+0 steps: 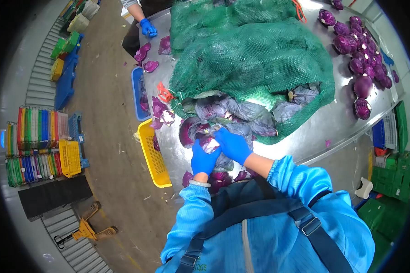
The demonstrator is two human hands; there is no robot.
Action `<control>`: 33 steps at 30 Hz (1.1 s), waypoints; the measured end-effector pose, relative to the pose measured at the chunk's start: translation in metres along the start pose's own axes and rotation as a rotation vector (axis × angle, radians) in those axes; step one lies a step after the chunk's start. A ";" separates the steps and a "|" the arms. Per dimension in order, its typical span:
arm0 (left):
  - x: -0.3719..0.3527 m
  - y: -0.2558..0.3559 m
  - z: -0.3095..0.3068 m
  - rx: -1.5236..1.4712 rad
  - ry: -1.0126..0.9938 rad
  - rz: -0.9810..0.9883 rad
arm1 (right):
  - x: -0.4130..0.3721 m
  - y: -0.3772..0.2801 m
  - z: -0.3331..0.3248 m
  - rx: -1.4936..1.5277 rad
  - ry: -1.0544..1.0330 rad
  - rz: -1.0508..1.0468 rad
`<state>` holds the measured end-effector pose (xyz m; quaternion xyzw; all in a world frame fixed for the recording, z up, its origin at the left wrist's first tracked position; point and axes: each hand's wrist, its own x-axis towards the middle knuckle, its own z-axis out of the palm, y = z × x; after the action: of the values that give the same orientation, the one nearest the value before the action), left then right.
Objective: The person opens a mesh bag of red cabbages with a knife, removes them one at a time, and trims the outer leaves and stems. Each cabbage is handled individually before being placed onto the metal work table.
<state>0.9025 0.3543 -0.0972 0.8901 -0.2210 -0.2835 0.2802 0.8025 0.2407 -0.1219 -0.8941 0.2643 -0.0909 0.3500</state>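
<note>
Both of my hands wear blue gloves and meet at a red cabbage (209, 144) with a pale cut patch, near the metal table's front edge. My left hand (203, 159) is closed round its lower left side. From the right, my right hand (233, 144) reaches over the cabbage with its fingers bent onto the leaves; what its fingertips grip is hidden. Just beyond the hands, the green mesh sack (255, 59) lies open, with loose purple-grey outer leaves (237, 111) at its mouth. More purple leaves (219, 178) lie below my hands.
Trimmed red cabbages (363, 86) are piled at the table's right. Yellow (155, 157) and blue (136, 95) baskets stand against its left edge. A co-worker's gloved hand (148, 28) is at the far left corner. A yellow pallet jack (84, 230) stands on the floor.
</note>
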 end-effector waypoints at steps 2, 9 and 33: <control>-0.014 0.004 0.006 0.006 -0.003 0.148 | 0.021 0.034 0.010 0.064 0.025 0.144; -0.033 -0.077 -0.003 -0.390 -0.112 0.421 | 0.009 0.012 0.006 0.274 -0.114 0.062; -0.037 -0.003 -0.028 -0.799 0.022 0.099 | -0.009 -0.041 -0.063 0.047 -0.187 -0.053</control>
<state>0.8939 0.3873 -0.0656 0.7024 -0.1331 -0.3236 0.6199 0.7897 0.2348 -0.0472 -0.8968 0.2046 -0.0225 0.3917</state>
